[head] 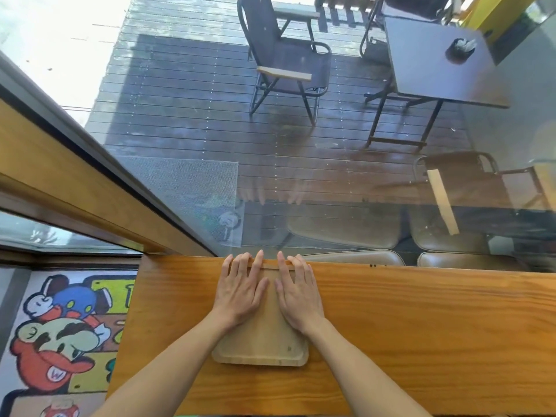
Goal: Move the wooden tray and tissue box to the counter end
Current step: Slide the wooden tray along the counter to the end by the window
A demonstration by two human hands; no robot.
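Cartoon rug (63, 332) is seen on the floor at left. Left hand (240, 291), fingers spread, is laid flat on the wooden tray (261, 341). Right hand (298, 293) likewise. Tray is lying on the tabletop (421, 326), against the glass-side edge.

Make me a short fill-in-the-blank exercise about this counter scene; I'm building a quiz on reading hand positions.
1. Both hands lie flat on the wooden ____.
2. The left hand and right hand reach the tray's ____ edge, by the window.
3. The tray rests on the wooden ____.
4. No ____ box shows on the counter.

Missing words: tray; far; counter; tissue
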